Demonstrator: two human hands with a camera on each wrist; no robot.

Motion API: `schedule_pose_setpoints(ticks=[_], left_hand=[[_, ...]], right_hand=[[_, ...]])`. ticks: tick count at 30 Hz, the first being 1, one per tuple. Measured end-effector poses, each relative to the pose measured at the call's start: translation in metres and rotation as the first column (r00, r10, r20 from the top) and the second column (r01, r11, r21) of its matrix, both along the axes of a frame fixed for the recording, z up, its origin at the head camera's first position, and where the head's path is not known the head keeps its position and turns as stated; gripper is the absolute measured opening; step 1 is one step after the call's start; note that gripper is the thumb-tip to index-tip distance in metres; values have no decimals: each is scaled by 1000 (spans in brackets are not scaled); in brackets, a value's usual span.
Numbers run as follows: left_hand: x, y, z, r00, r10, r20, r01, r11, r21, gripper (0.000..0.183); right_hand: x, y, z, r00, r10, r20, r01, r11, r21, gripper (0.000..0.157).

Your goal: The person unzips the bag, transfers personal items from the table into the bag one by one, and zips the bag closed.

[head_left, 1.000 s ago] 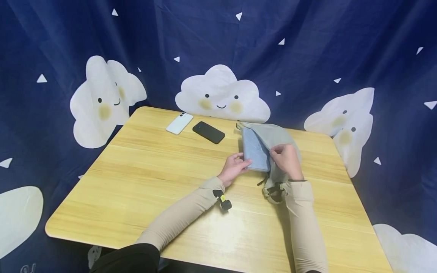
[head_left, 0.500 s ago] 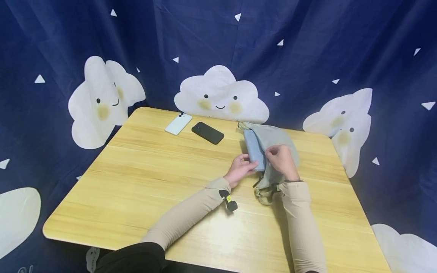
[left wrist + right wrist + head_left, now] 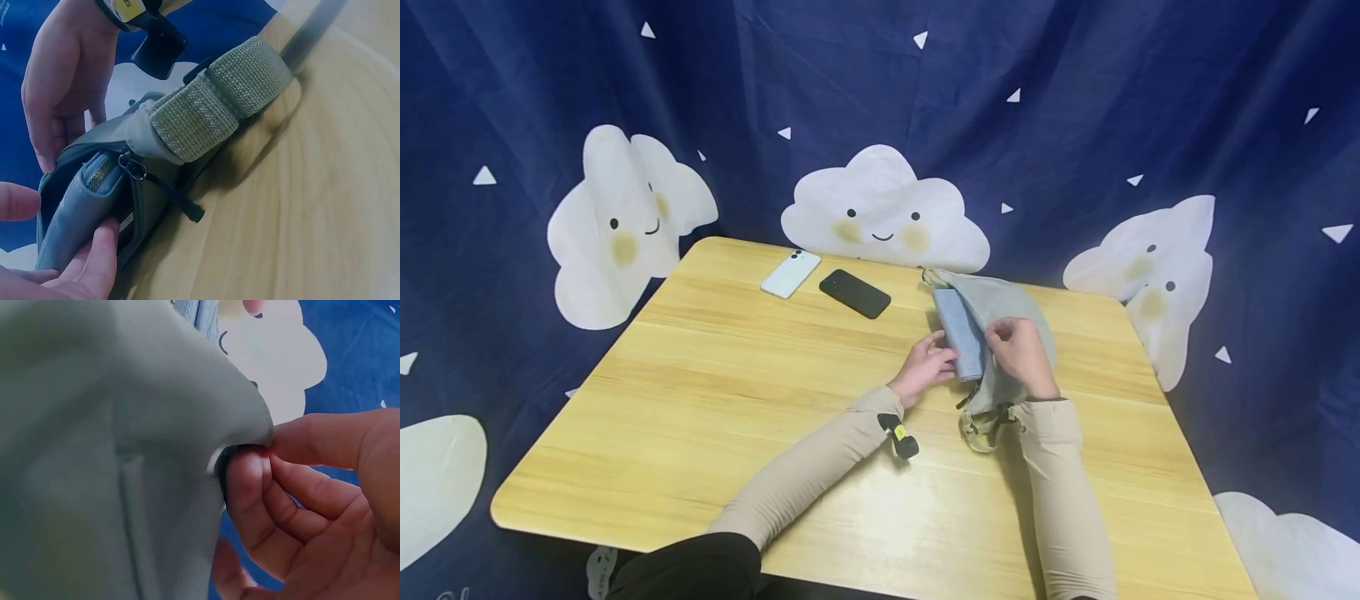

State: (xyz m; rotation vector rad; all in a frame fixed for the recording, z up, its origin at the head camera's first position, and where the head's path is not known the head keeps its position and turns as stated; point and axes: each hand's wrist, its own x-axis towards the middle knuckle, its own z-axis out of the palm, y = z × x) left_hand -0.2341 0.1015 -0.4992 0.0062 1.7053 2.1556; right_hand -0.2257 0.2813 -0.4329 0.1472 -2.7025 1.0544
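Observation:
A light-blue zip wallet sits partly inside a grey-green sling bag at the table's right, its spine side still sticking out of the mouth. My left hand is at the wallet's outer side. In the left wrist view, its fingers touch the wallet's lower face, while the thumb stands off it. My right hand pinches the edge of the bag's opening between thumb and forefinger, as the right wrist view shows. A zipper pull hangs beside the opening, near the webbing strap.
Left of the bag, a black phone and a white phone lie on the wooden table. Behind the table hangs a dark-blue curtain with cloud prints.
The wallet has turned more edge-on and gone further into the bag. My left hand moved right with it, then its thumb came off. The right hand keeps its pinch on the bag's edge.

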Motion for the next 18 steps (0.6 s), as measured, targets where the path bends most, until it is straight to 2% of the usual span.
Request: schedule_pose_setpoints(ticks=[9, 18], left_hand=[[-2, 5, 0, 1000, -28, -3, 28, 999, 43, 66], [-2, 8, -1, 999, -37, 2, 37, 997, 60, 66]], right_hand=[[1, 2, -1, 999, -15, -37, 16, 1000, 13, 15], [1, 4, -1, 1000, -6, 23, 5, 999, 47, 11]])
